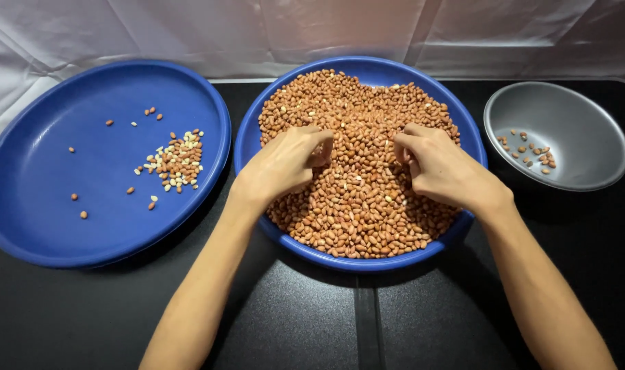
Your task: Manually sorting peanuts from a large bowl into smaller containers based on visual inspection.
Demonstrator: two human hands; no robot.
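Observation:
A blue round tray in the middle is heaped with brown peanuts. Both my hands rest on the heap. My left hand has its fingers curled in among the peanuts near the centre. My right hand mirrors it on the right side, fingers bent and pinched into the nuts. Whether either hand encloses any peanuts is hidden by the fingers.
A second, larger blue tray at the left holds a small pile of peanuts and a few strays. At the right, a grey metal bowl contains several peanuts. Everything sits on a black tabletop with white cloth behind.

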